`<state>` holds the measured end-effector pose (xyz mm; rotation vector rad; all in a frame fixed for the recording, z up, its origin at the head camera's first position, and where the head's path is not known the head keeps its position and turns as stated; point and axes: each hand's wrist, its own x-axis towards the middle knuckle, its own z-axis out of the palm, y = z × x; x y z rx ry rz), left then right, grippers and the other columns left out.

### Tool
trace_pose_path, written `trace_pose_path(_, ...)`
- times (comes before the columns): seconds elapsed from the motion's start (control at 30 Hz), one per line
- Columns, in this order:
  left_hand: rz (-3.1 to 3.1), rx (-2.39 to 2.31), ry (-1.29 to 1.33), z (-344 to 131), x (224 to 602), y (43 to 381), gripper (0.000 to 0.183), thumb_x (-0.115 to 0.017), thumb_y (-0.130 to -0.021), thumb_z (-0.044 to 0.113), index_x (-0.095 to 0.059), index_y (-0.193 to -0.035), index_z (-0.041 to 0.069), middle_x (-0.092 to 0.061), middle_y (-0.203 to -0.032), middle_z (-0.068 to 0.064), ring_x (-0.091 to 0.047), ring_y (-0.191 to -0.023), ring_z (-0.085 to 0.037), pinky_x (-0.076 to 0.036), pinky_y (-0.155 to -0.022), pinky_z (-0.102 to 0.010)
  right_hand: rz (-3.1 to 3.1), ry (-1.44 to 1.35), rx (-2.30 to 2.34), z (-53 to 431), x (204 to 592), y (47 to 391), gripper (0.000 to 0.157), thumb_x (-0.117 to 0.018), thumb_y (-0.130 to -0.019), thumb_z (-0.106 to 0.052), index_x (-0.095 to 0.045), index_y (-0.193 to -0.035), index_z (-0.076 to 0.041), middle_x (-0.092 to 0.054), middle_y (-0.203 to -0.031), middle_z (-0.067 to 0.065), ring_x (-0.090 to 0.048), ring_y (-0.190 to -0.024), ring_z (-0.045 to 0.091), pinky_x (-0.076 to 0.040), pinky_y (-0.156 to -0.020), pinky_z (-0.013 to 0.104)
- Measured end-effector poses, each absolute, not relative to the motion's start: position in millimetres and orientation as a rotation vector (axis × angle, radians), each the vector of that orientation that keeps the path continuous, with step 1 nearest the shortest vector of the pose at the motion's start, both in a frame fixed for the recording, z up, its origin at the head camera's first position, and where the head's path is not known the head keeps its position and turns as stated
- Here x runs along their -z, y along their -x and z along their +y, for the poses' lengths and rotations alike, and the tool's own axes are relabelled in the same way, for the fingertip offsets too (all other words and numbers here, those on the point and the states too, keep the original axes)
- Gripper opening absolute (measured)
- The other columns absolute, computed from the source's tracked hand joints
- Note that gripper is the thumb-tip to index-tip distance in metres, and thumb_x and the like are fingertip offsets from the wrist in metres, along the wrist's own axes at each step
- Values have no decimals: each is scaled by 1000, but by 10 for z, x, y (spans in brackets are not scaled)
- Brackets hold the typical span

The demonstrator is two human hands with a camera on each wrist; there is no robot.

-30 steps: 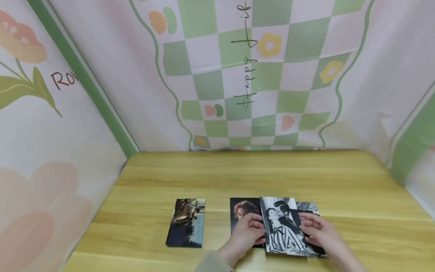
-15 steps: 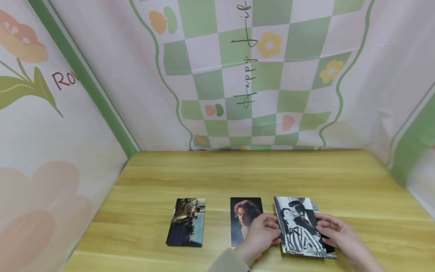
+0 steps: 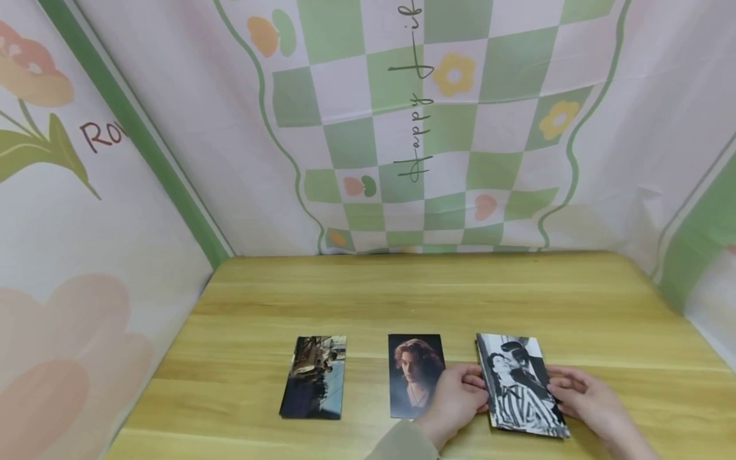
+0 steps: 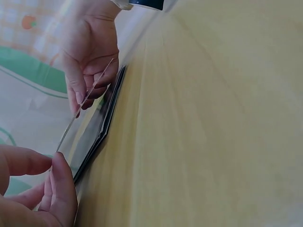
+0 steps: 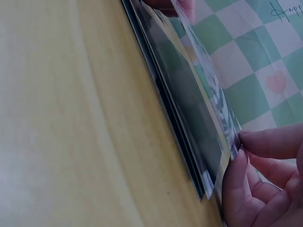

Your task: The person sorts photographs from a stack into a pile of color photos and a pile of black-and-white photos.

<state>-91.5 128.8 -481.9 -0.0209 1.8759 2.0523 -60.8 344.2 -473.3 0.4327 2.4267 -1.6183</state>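
A black-and-white photo card [image 3: 520, 383] showing a couple is held at its two long sides. My left hand [image 3: 457, 402] pinches its left edge, and my right hand [image 3: 595, 402] pinches the right edge between thumb and fingertips. The wrist views show this card raised, with a gap, above a low pile of cards [image 5: 182, 109] lying on the table. From the head view the pile is almost wholly covered. Just left of my left hand lies a dark portrait card [image 3: 411, 370], its lower right corner overlapped by the hand.
Farther left on the wooden table [image 3: 368, 294] lies another card or small pile [image 3: 313, 377] with a dark, bluish picture. A patterned cloth [image 3: 402, 128] with green checks hangs behind the table's back edge.
Both hands have carried the black-and-white photo card to the right, from partly over the portrait card to squarely over the right-hand pile. The portrait card is now mostly uncovered.
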Motion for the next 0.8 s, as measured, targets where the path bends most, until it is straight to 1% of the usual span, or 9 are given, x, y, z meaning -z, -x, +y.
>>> trace_pose_path(0.03,1881,-2049,12,1288,4819,918,39,-57,-72,-21,-64,-105,-1,-55,-77,0,-54,-63,-7,-57,-58,-23,2440,-435,1593,3443,4723,617,50,-57,-91,-5,-39,-132,15,-61,-92,-8,-56,-78,-4,-57,-71,21)
trace_pose_path(0.1,1888,-2044,3,1289,4819,924,40,-57,-72,-21,-65,-107,-2,-56,-77,0,-54,-63,-6,-57,-58,-23,2452,-434,1558,3448,4709,635,54,-57,-91,-6,-34,-135,16,-62,-94,-6,-56,-78,-4,-57,-71,21)
trace_pose_path(0.2,1897,-2037,-16,1285,4837,935,40,-57,-73,-22,-65,-108,-5,-57,-77,0,-55,-63,-6,-58,-60,-25,2467,-432,1532,3457,4707,651,53,-56,-91,-5,-35,-134,17,-63,-93,-5,-57,-77,-4,-57,-71,20)
trace_pose_path(0.33,1882,-2040,-2,1282,4857,945,38,-56,-73,-22,-66,-106,-6,-58,-77,0,-55,-63,-6,-59,-62,-25,2483,-430,1503,3466,4712,670,52,-56,-91,-5,-35,-134,16,-63,-93,-5,-57,-76,-4,-56,-69,20)
trace_pose_path(0.63,1888,-1984,3,1253,4805,936,32,-58,-76,-19,-66,-104,-7,-59,-79,-1,-55,-64,-6,-59,-65,-25,2573,-442,1337,3462,4742,715,52,-61,-88,-11,-43,-131,12,-62,-95,5,-57,-75,1,-55,-65,20)
trace_pose_path(0.8,1871,-1978,-20,1236,4806,935,34,-57,-75,-21,-64,-107,-10,-59,-81,-2,-58,-67,-7,-60,-66,-27,2582,-421,1321,3451,4725,721,51,-61,-88,-10,-43,-130,13,-62,-93,4,-56,-74,2,-55,-64,20)
